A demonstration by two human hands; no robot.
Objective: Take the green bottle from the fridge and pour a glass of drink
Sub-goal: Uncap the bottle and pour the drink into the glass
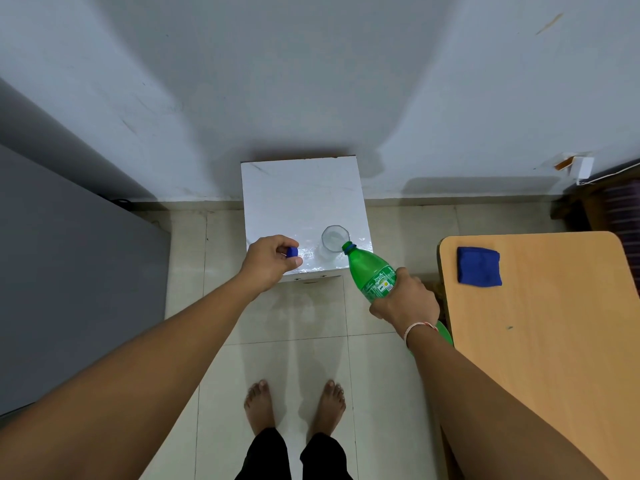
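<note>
**Q:** So how far along is this pour, roughly?

**A:** Pretty far, judging by the layout. The green bottle (372, 275) is already out of the fridge and uncapped. It's gripped around the label by the right hand (405, 299), fingers wrapped fully round it, and it's tilted so the open neck sits right at the rim of the glass (335, 241). The blue cap (292, 252) is pinched in the left hand (272, 259), which is closed around it and held over the near-left edge of the small white table (298, 188). The glass is standing upright near the table's front right corner.

**Q:** Is anything actually in the glass yet?

**A:** Hard to say. The glass is clear, the drink is probably clear too, and the tabletop is glossy white, so no liquid level or stream can be made out. Best guess is that the pour is either just starting or about to. Left to do: fill the glass, bring the bottle upright, and likely put the cap back on.

**Q:** Anything else that can't be seen?

**A:** The bottle's base is mostly hidden behind the right wrist, so how full it is can't be judged. The grey slab (69, 271) on the left might be the fridge, but it's cut off by the frame. A blue cloth (479, 266) is lying on the wooden table (554, 341) to the right, not involved.
</note>
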